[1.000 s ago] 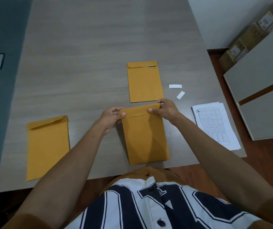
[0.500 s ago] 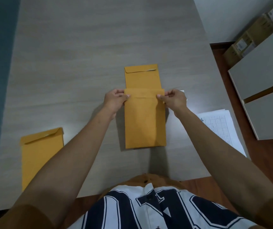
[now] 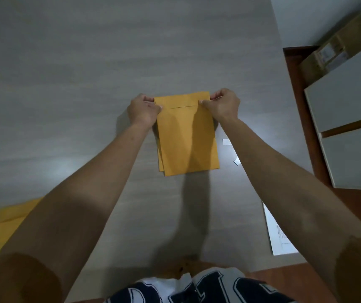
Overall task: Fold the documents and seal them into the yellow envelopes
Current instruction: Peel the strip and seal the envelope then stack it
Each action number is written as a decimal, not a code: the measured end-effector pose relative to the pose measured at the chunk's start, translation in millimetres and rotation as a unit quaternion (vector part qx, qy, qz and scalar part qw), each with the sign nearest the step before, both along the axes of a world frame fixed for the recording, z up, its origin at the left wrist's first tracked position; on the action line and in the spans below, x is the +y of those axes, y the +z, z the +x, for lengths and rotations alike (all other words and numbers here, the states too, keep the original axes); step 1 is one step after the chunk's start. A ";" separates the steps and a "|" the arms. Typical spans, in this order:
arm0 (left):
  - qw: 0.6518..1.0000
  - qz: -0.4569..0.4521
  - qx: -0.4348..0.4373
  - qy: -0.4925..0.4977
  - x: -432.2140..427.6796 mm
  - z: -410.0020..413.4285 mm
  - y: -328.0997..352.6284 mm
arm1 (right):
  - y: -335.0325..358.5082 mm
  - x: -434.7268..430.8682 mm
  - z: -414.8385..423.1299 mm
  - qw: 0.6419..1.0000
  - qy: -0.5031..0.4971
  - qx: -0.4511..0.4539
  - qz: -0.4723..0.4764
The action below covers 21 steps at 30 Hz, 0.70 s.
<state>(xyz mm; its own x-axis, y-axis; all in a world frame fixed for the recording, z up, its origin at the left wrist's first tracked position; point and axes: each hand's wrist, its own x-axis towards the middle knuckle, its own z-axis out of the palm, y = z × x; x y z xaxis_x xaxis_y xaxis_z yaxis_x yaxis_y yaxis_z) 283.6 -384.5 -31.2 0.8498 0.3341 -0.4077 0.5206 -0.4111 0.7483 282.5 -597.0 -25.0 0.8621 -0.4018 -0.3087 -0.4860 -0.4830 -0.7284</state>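
A yellow envelope with its flap folded down is held by its two top corners. My left hand pinches the left corner and my right hand pinches the right one. It lies almost squarely over a second yellow envelope, of which only a thin strip shows along the left and bottom edge. A third yellow envelope lies at the table's near left, partly behind my left forearm. The printed white documents lie at the near right, partly hidden by my right arm.
Two small white paper strips lie on the grey wood table just right of the stacked envelopes. White cabinets and cardboard boxes stand on the floor beyond the table's right edge.
Both hands carried the sealed envelope away from me across the table and brought it down over the far envelope, which is now nearly covered. The camera tilted forward with the reach.
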 end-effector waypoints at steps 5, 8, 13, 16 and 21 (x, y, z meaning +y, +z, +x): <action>1.000 0.024 -0.006 -0.005 -1.9 11.9 -13.6 | -13.9 2.3 12.8 1.000 0.009 -0.003 -0.008; 0.995 0.081 -0.026 -0.046 -2.3 8.0 -19.5 | -21.2 4.2 9.0 0.999 0.030 -0.028 -0.033; 0.917 0.253 -0.164 -0.260 -16.6 -26.7 -13.9 | -29.7 12.3 -14.5 0.956 0.164 -0.153 -0.190; 0.862 0.329 -0.145 -0.358 -18.9 -40.3 -20.1 | -40.6 17.1 -23.4 0.912 0.255 -0.176 -0.271; 0.840 0.366 -0.120 -0.381 -20.2 -41.0 -22.6 | -50.3 21.0 -32.8 0.870 0.299 -0.118 -0.374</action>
<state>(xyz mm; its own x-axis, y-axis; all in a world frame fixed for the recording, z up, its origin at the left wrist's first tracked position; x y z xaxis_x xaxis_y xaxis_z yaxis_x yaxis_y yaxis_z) 242.6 -404.7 -53.8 0.9590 -0.2585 -0.1161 -0.2332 -0.9527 0.1949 249.8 -576.0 -75.3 0.9898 0.1291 0.0605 0.1368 -0.9796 -0.1471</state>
